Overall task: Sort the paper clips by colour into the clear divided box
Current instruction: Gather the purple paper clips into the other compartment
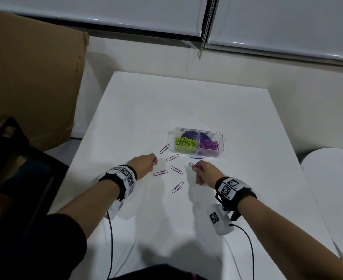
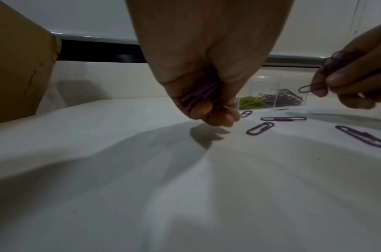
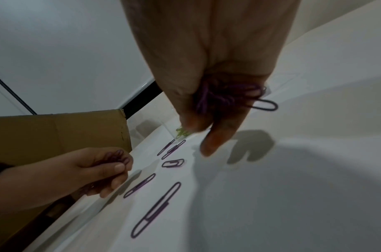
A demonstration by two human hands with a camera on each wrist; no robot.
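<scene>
The clear divided box (image 1: 220, 138) stands mid-table, with green clips (image 1: 186, 142) in its left compartment and purple clips (image 1: 209, 145) in its right. Several loose purple clips (image 1: 176, 169) lie on the white table (image 1: 186, 98) in front of it. My left hand (image 1: 144, 164) hovers left of them and grips a bunch of purple clips (image 2: 198, 95) in its curled fingers. On the other side my right hand (image 1: 204, 171) holds another bunch of purple clips (image 3: 228, 95), one sticking out sideways. Both hands are just above the tabletop.
A large cardboard box (image 1: 31, 77) stands left of the table. A dark chair (image 1: 15, 168) is at the near left. A round white surface (image 1: 332, 188) sits to the right. Wrist camera cables (image 1: 111, 239) trail over the table's near part.
</scene>
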